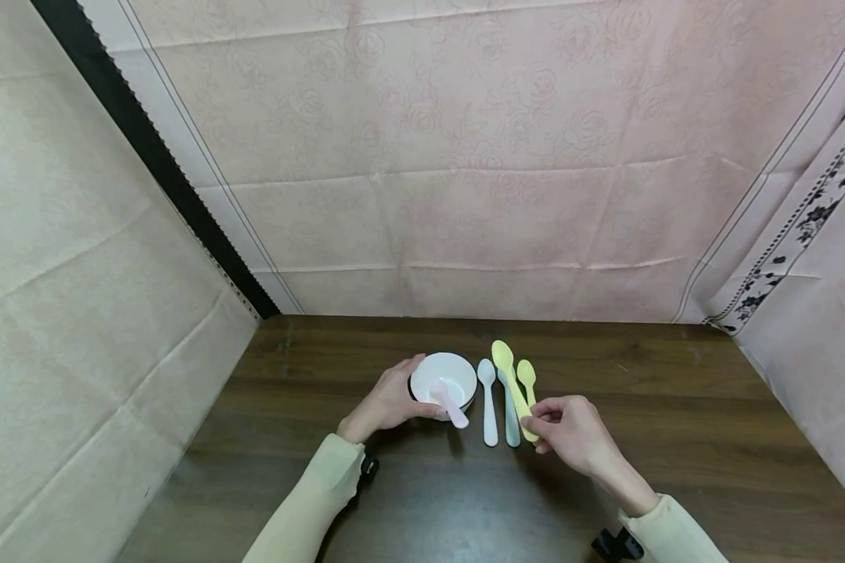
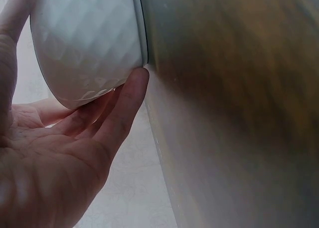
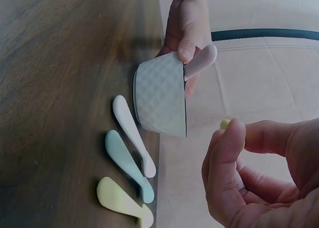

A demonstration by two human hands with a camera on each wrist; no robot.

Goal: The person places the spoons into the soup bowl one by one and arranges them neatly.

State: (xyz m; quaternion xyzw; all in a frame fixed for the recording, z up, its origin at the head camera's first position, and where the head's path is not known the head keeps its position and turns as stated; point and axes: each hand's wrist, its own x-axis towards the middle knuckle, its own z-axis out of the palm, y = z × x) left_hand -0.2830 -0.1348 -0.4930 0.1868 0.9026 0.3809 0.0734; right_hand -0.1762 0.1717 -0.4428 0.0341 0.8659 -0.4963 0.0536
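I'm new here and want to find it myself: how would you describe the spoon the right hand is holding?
On the dark wooden table, a row of spoons lies right of the white bowl. The right hand pinches the large yellow spoon: it is the longest and lies slanted, while the white, blue and small yellow ones lie straight.

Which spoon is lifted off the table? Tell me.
The large yellow spoon, pinched at its handle by the right hand. The white, blue and small yellow spoons lie flat; the pink one sits in the bowl.

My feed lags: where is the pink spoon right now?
In the head view, the pink spoon rests in the white bowl, handle over the near rim, beside the left hand and left of the white spoon.
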